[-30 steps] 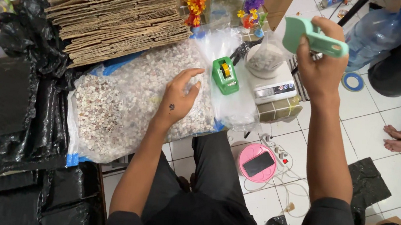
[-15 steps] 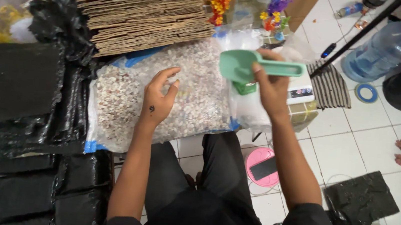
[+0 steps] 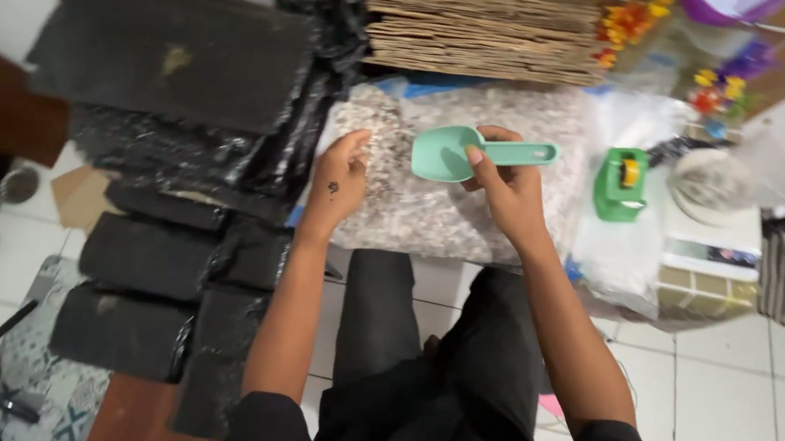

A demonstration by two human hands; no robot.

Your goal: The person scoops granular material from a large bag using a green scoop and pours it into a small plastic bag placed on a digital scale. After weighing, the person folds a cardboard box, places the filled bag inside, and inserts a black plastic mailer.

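The right hand point(image 3: 504, 189) is closed around the handle of a mint-green plastic scoop point(image 3: 464, 152), fingers wrapped over the stem, with the bowl of the scoop pointing toward the person's left and held just above a large clear bag of pale, gravel-like granules point(image 3: 443, 211). The left hand point(image 3: 338, 180) holds nothing: it lies loosely curled, fingers resting on the near left part of the same bag, close beside the scoop's bowl but not touching it. The bag lies flat in front of the person's knees, its clear plastic spreading past the granules to the right. On that loose plastic stands a green tape dispenser point(image 3: 621, 183), well to the right of the scoop's handle. Further right a round pale dish point(image 3: 707, 183) sits on a white box-like stand point(image 3: 710, 242). Behind the bag a stack of flattened brown cardboard point(image 3: 484, 19) lies against the far side, with bright artificial flowers point(image 3: 631, 26) just to its right. To the left of the bag, piles of filled black plastic bags point(image 3: 178, 117) run from the far side down toward the tiled floor point(image 3: 748, 389).
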